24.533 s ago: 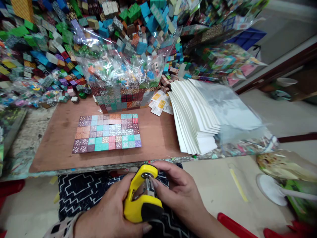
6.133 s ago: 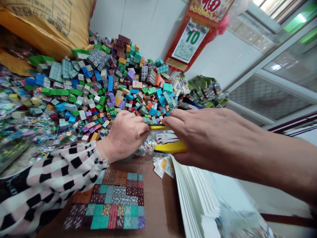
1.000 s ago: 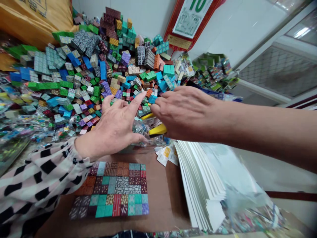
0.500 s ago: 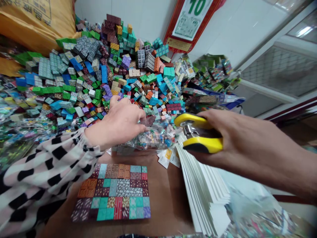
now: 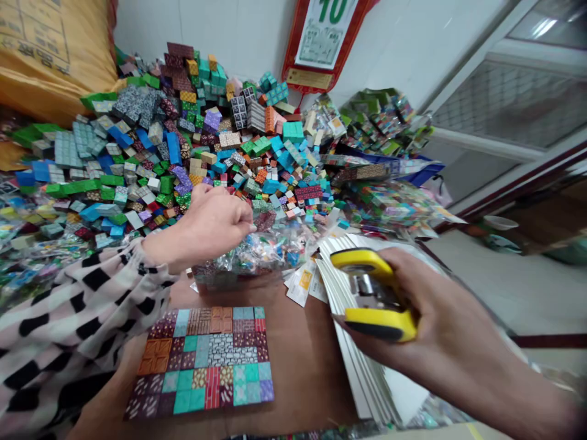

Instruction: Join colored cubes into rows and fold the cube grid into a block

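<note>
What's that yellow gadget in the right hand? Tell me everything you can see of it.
It is a yellow stapler, plastic-looking, with a black strip along its underside and shiny metal parts showing between its two yellow halves. Its rounded nose points left. The right hand cradles it from below, above a stack of white sheets; the left hand is off it, gripping a clear plastic bag.
</note>
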A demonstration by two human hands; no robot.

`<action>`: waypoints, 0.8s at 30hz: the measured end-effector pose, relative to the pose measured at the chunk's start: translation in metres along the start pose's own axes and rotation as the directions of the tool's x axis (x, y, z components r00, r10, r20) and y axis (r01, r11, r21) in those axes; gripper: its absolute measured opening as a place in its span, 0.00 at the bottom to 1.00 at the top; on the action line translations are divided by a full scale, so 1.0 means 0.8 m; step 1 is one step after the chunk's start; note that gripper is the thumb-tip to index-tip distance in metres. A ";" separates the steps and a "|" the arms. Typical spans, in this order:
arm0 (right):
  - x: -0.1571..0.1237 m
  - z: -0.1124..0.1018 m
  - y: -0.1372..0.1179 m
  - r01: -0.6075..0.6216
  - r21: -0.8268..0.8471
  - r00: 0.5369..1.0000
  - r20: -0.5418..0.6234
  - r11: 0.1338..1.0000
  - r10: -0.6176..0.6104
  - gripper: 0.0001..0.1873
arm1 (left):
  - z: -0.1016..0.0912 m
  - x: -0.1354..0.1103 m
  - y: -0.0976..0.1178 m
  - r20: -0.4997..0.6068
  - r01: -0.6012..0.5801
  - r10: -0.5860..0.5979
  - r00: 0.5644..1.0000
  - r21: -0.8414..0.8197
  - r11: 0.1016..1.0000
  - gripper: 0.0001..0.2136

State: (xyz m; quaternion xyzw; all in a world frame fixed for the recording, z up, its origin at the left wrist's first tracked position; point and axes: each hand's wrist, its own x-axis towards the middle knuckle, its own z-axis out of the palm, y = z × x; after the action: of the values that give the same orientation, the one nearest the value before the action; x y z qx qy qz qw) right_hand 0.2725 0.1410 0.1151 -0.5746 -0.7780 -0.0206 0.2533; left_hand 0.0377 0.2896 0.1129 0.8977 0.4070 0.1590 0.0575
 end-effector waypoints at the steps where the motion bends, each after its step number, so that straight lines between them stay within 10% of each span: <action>1: -0.006 0.005 -0.002 -0.013 0.034 1.000 0.013 0.999 0.012 0.22 | -0.001 0.001 0.001 0.010 0.002 -0.002 1.000 -0.005 1.000 0.12; 14: -0.054 0.058 0.001 0.038 0.202 0.989 -0.144 0.979 -0.009 0.30 | -0.004 -0.016 0.011 -0.146 -0.010 0.049 0.988 0.260 0.965 0.19; 24: -0.078 0.071 -0.003 0.030 0.297 0.984 -0.175 0.955 0.024 0.30 | -0.002 -0.107 0.041 -0.421 -0.216 0.284 0.861 0.203 0.955 0.23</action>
State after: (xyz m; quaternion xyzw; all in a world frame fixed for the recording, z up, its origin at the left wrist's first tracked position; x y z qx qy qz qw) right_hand 0.2622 0.1032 0.0403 -0.5244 -0.7476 0.0458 0.4049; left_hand 0.0075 0.2040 0.1018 0.8841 0.2998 0.3357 -0.1256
